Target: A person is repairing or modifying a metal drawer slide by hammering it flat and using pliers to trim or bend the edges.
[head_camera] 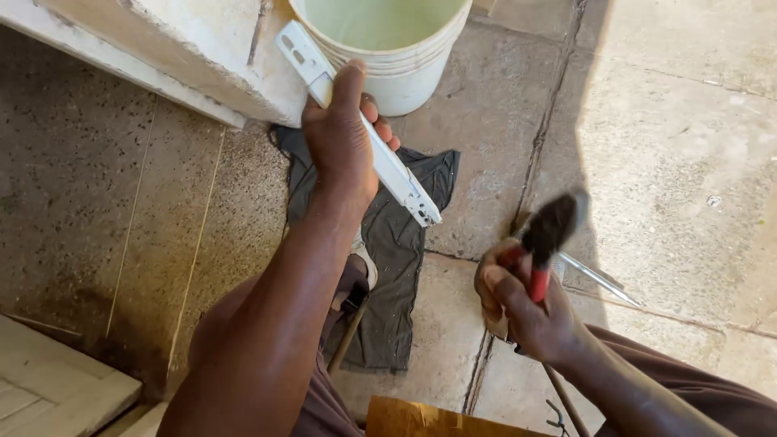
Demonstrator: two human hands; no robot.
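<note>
Right hand [526,311] gripping red-handled brush [546,239], left hand [344,133] clasping white metal bracket [380,158] over grey cloth [396,267]

Both hands [344,137] gripping (fists closed).

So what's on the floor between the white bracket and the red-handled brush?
Head view: the dark grey cloth edge, then bare paving between bracket and brush.

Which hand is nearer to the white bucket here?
Left. The left hand, gripping a white bracket, is just below the white bucket; the right hand, holding a red-handled tool, is well below it.
</note>
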